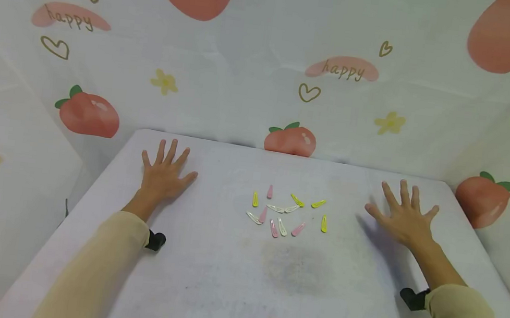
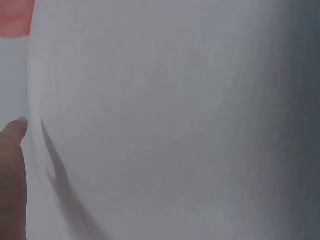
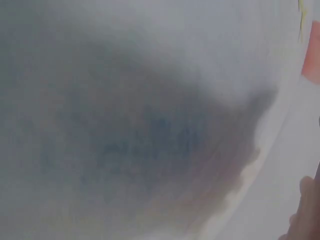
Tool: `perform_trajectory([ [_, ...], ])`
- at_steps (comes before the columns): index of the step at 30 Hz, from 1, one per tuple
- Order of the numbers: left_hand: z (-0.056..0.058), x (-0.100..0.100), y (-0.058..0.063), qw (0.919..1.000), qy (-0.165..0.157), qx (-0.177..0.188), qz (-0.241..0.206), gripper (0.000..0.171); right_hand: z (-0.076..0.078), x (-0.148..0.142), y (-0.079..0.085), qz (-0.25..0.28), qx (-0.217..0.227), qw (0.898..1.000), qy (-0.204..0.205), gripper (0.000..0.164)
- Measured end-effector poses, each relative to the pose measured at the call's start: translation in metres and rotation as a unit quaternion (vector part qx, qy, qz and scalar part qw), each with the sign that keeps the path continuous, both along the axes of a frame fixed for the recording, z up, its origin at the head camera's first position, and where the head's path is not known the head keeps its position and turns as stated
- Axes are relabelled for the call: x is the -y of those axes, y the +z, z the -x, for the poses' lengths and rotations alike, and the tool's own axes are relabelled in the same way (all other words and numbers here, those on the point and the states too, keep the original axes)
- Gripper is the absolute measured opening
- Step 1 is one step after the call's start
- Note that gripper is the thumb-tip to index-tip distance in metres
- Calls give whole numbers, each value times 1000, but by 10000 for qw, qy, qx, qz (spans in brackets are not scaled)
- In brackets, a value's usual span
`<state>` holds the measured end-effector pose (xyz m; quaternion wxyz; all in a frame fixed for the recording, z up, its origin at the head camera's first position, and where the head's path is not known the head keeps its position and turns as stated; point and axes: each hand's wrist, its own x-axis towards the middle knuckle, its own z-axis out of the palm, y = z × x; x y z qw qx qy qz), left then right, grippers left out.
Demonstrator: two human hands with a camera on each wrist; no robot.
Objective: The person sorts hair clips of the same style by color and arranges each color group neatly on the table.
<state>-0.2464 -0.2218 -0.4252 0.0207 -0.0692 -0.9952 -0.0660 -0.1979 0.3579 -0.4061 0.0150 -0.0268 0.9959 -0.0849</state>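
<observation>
Snap hair clips [image 1: 273,229]: twelve, lying loose in a cluster on the white counter [image 1: 221,291], between the two hands and toward the far edge
Yellow clips [image 1: 297,201]: four; one at the left of the cluster, two slanted on the far right side, one at the right end
Pink clips [image 1: 263,215]: four; one farthest from the person, one beside a white clip on the left, two on the near side
White clips [image 1: 291,210]: four; two in the middle with their ends close together, one slanted at the left, one between the two near pink clips
Left hand [image 1: 161,180]: fingers straight and fanned out, back upward, near the counter's far left corner, well apart from the clips; cannot tell whether the palm touches the counter
Right hand [image 1: 405,218]: fingers likewise straight and spread, near the right edge, well apart from the clips; palm contact cannot be told either
Sleeves [image 1: 93,272]: beige, on both forearms, with a black device [image 1: 156,241] at each wrist
Smudge [image 1: 296,268]: greyish, on the near side of the clips
Backdrop cloth [image 1: 241,73]: white, printed with peaches [image 1: 291,140], yellow flowers [image 1: 390,123] and the word "happy" [image 1: 344,70]
</observation>
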Motion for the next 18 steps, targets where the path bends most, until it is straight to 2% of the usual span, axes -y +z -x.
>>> perform_trajectory([
  [8, -2, -38, -1, 9974, -707, -134, -21, 75, -8, 21, -2, 82, 127, 9970, 764, 87],
  [13, -8, -67, -1, 9947, -997, -19, -268, 74, -13, 38, -6, 129, 105, 9931, 1164, 83],
  [18, -13, -89, -3, 9908, -1272, 182, -419, 74, -16, 52, -10, 258, 115, 9898, 1399, 82],
])
